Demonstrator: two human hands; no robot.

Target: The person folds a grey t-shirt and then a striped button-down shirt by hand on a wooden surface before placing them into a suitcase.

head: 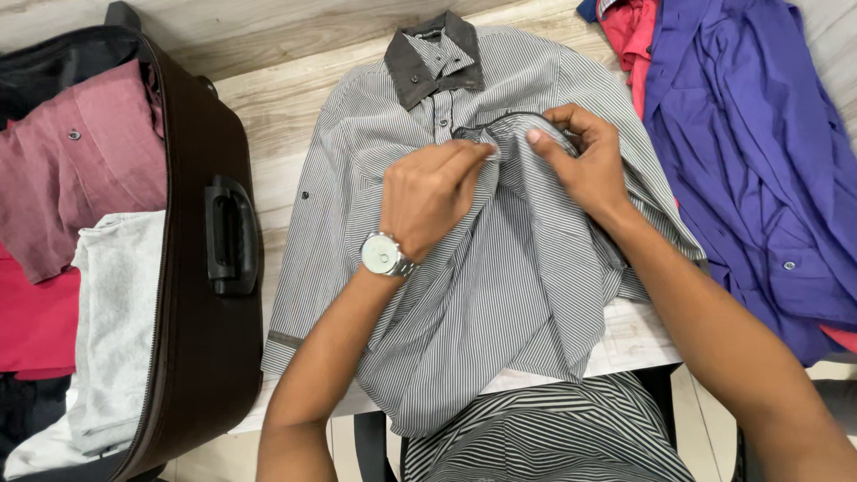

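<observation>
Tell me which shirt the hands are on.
The grey striped shirt with the dark collar, spread mid-table. Left hand and right hand pinch its front. The purple shirt lies untouched to the right; the maroon shirt sits in the suitcase.

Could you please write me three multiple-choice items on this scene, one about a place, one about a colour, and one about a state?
1. Where is the suitcase? A) left of the striped shirt B) right of it C) on top of it
2. What colour is the striped shirt's collar? A) white B) dark grey C) red
3. How is the suitcase? A) zipped shut B) open, clothes inside C) upright

Answers: 1 A, it lies at the left edge. 2 B, the collar is plainly dark grey. 3 B, folded clothes show inside while left hand and right hand pinch the shirt.
</observation>
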